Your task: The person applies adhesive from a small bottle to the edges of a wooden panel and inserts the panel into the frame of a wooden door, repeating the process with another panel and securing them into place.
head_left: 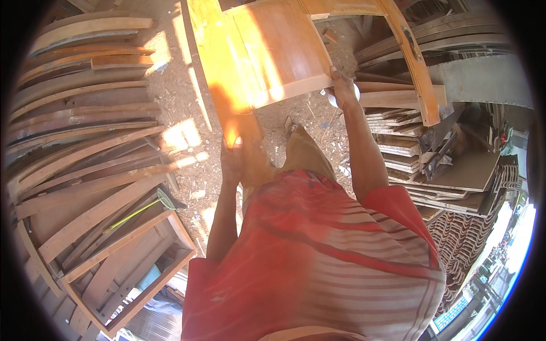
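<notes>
A large varnished orange-brown wooden door frame (287,45) spreads out ahead of me, with one solid panel and an open gap to the right of it. My left hand (231,152) grips the lower end of its left side board, thumb on top in bright sunlight. Around the lower edge of the panel, near its right corner, my right hand (342,90) is closed. Beside and behind that hand shows a white round thing (356,91), mostly hidden, whose kind I cannot make out. The frame's right upright (418,68) ends free, with a dark slot cut in it.
Long planks (85,108) lie stacked on the left, with an empty wooden frame (128,267) and a green-handled fly swatter (165,199) nearer me. Stacked boards (401,148) and ridged roof tiles (463,244) stand at right. Wood chips litter the dirt floor (182,108).
</notes>
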### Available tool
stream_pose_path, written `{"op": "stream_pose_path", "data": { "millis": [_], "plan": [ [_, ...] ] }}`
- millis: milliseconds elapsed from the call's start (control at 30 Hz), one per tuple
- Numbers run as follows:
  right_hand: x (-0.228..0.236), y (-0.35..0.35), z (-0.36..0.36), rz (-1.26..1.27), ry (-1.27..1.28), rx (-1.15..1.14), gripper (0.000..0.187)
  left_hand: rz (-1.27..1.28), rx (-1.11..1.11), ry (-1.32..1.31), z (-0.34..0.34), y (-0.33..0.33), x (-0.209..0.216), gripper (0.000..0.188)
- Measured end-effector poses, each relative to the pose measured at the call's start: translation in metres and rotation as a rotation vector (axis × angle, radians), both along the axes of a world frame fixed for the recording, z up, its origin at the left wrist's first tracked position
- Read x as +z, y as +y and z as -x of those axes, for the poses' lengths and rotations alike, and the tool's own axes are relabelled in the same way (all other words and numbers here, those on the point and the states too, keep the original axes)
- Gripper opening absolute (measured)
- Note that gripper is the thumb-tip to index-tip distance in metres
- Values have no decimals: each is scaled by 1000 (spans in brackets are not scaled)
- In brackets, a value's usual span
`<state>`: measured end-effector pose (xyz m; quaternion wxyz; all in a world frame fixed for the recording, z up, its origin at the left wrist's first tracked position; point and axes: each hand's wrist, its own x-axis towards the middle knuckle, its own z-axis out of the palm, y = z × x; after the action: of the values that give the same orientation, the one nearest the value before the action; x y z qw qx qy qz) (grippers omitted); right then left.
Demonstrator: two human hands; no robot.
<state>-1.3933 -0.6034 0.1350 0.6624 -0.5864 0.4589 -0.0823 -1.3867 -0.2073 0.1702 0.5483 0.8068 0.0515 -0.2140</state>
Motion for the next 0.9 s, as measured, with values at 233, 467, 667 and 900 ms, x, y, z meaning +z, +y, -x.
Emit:
{"op": "stream_pose_path", "data": {
  "millis": [233,467,667,900],
  "plan": [
    [-6,-32,21,-155,-139,213,33,-9,77,118,5,-3,14,53],
    [-7,-73,12,-185,-145,567,31,-199,65,-47,13,-1,4,50],
    [13,-92,1,-132,-94,789,29,-303,24,-157,13,-5,10,49],
    [1,-98,1,-261,-174,785,26,-326,62,-239,16,-13,9,52]
  ]
}}
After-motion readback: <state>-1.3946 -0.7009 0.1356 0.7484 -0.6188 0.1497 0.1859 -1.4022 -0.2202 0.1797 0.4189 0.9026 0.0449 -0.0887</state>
